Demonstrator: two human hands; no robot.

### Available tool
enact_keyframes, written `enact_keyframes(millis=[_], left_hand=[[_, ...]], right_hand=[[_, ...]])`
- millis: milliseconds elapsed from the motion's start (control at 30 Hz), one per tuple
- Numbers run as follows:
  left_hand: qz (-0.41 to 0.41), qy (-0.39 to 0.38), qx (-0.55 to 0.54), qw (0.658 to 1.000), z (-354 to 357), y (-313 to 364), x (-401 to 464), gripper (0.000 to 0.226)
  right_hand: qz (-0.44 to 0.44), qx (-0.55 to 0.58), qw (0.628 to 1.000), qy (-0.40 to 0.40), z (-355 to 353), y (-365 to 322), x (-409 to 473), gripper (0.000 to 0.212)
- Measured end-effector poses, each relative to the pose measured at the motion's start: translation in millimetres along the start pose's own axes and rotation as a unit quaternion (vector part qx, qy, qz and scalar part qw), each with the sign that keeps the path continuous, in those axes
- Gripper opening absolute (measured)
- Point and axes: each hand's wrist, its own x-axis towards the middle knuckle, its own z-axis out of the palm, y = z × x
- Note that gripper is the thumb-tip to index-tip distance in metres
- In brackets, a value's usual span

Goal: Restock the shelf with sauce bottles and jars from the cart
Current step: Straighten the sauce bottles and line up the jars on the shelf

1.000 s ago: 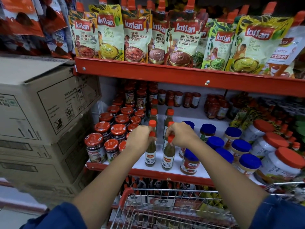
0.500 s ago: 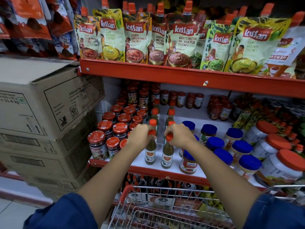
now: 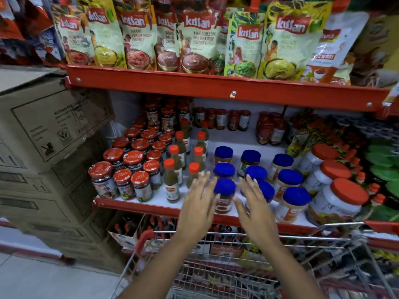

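On the middle shelf point(image 3: 151, 205), starting at your left, stands a cluster of red-lidded jars point(image 3: 131, 160); about fourteen lids are countable in the front rows, and the ones further back are too crowded to count. Next come two files of green sauce bottles point(image 3: 172, 180) with orange caps: four caps show clearly in each file, with one or two dimmer ones behind. Right of them stand nine blue-lidded jars point(image 3: 224, 171) in three files of three, then three large white tubs point(image 3: 336, 201) with red lids. Eight Kissan pouches point(image 3: 200, 39) line the front of the shelf above, and three cardboard boxes point(image 3: 49, 130) are stacked at far left.

Half a second ago each of your hands was closed over the cap of a front bottle; now both have let go and pulled back toward you, and those two bottles stand alone at the shelf's front edge.

Your left hand point(image 3: 197, 203) is open and empty, fingers spread, its fingertips overlapping the front bottle of the right-hand file. Your right hand point(image 3: 251, 203) is likewise open and empty, just right of the front blue-lidded jar, which shows between your two hands. The wire cart point(image 3: 237, 266) sits below your forearms.
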Motion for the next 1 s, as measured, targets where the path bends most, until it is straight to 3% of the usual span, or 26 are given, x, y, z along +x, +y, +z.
enact_keyframes(millis=[100, 167, 300, 400, 467, 600, 767, 900, 1000], left_hand=[[-0.029, -0.054, -0.132, 0.989, 30.4, 36.4, 1.8, 0.046], [-0.085, -0.075, -0.259, 0.959, 43.3, 59.7, 13.6, 0.045], [-0.256, -0.118, -0.457, 0.844, 50.6, 98.0, 47.2, 0.036], [-0.319, -0.153, -0.531, 0.77, 65.8, 102.9, 62.5, 0.059], [-0.343, -0.143, -0.556, 0.744, 77.7, 97.4, 66.4, 0.077], [-0.342, -0.136, -0.564, 0.739, 83.8, 91.2, 62.2, 0.094], [-0.352, -0.142, -0.594, 0.709, 77.7, 92.1, 50.3, 0.092], [-0.354, -0.133, -0.593, 0.711, 73.2, 97.9, 40.3, 0.074], [-0.355, -0.133, -0.577, 0.723, 72.2, 99.4, 38.6, 0.084]], right_hand=[[0.091, 0.132, 0.986, 0.054, -13.2, 19.6, -15.1, 0.051], [0.15, 0.225, 0.959, 0.085, -22.0, 27.4, -15.7, 0.039], [0.269, 0.356, 0.889, 0.098, -28.5, 42.0, -6.8, 0.048], [0.287, 0.389, 0.871, 0.091, -30.3, 47.3, 0.5, 0.032], [0.27, 0.405, 0.87, 0.077, -31.8, 46.9, 4.7, 0.022], [0.265, 0.428, 0.862, 0.059, -32.0, 50.3, 5.8, 0.024], [0.248, 0.406, 0.878, 0.051, -29.4, 52.6, 4.0, 0.025], [0.256, 0.386, 0.885, 0.047, -28.8, 53.2, 6.5, 0.033], [0.264, 0.383, 0.884, 0.034, -29.6, 53.2, 7.6, 0.038]])
